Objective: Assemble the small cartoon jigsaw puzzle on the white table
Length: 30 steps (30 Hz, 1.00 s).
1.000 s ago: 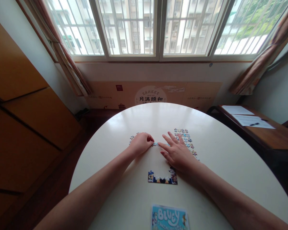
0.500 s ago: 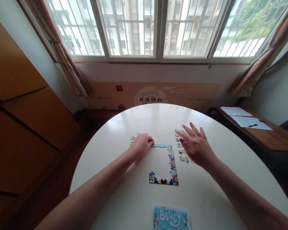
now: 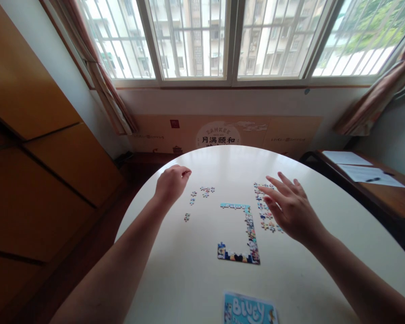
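Nearest, at the bottom edge, a blue card marked "Bluey" (image 3: 249,310) lies on a round white table (image 3: 182,270). Beyond it, at the table's middle, is a partly joined jigsaw border (image 3: 253,243), its left side open. Its strips are narrow, so a dragged wrist or sleeveless forearm could pull the joints apart. Just right of it lie loose pieces (image 3: 263,216); the right hand (image 3: 292,204) is over their outer side, palm down, fingers spread and apart, and a low sweep could scatter them. More loose pieces (image 3: 206,191) lie left of the border. Farther out, near the table's left rim, the left hand (image 3: 171,183) bends inward, thumb and fingertips drawn together; I cannot tell whether they pinch anything. A piece slipping there could drop over the rim.
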Each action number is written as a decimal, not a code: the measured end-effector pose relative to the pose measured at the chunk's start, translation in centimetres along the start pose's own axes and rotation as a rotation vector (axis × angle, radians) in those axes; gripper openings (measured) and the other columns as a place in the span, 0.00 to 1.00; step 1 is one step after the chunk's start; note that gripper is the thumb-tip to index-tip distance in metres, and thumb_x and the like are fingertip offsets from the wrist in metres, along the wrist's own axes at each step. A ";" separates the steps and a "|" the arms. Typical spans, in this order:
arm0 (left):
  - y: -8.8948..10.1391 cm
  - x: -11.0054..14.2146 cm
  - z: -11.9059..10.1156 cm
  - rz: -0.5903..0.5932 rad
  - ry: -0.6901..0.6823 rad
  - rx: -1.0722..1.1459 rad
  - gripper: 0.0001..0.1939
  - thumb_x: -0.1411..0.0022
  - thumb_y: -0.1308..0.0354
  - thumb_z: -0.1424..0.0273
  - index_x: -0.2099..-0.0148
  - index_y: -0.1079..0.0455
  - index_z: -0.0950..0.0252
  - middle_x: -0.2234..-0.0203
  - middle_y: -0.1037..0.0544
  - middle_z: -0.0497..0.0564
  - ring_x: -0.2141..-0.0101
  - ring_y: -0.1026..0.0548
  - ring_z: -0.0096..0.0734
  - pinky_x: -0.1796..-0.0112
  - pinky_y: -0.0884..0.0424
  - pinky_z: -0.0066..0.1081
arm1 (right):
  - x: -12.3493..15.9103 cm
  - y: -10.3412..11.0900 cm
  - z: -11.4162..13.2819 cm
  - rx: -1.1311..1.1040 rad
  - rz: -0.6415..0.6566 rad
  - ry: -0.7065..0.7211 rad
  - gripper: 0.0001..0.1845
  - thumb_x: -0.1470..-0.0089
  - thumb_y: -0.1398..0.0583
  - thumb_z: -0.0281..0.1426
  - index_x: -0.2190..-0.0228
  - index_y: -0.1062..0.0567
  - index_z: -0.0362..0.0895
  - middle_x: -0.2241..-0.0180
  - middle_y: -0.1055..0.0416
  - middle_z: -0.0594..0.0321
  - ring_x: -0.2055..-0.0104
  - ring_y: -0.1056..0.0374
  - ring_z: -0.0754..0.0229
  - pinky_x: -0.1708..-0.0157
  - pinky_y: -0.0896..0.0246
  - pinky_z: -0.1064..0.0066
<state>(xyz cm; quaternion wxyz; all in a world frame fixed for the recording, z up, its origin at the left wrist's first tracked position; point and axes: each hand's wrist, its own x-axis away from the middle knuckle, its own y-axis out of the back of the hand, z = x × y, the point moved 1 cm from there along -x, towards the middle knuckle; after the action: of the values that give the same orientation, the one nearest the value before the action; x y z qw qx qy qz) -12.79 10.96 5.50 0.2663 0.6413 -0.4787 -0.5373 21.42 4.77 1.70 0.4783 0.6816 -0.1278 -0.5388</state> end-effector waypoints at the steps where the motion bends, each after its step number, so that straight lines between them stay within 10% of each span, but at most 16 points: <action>1: 0.3 -0.2 0.6 0.075 0.031 -0.050 0.11 0.34 0.44 0.68 0.60 0.20 0.61 0.62 0.18 0.52 0.60 0.22 0.38 0.60 0.30 0.32 | -0.1 0.3 0.0 -0.028 -0.018 0.011 0.19 0.32 0.50 0.36 0.50 0.23 0.45 0.41 0.31 0.51 0.34 0.44 0.39 0.40 0.47 0.37; 10: 0.8 1.1 -0.4 0.648 -0.087 -0.146 0.10 0.44 0.41 0.74 0.62 0.19 0.58 0.63 0.16 0.48 0.66 0.22 0.34 0.68 0.34 0.28 | -0.3 2.2 0.8 -0.311 0.146 0.155 0.16 0.32 0.48 0.35 0.60 0.20 0.45 0.64 0.21 0.57 0.61 0.27 0.53 0.62 0.33 0.61; 30: -1.1 0.8 -0.4 0.725 -0.154 -0.203 0.13 0.47 0.39 0.69 0.58 0.20 0.61 0.63 0.18 0.51 0.66 0.24 0.36 0.69 0.36 0.27 | 0.1 1.3 1.2 -0.332 0.317 0.238 0.22 0.31 0.50 0.38 0.68 0.21 0.44 0.71 0.25 0.60 0.68 0.34 0.60 0.67 0.41 0.67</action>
<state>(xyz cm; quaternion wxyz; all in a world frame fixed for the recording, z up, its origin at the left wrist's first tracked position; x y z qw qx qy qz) -12.08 10.61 4.30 0.4645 0.3586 -0.6375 -0.4993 20.89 3.45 2.77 0.6736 0.6239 -0.0857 -0.3868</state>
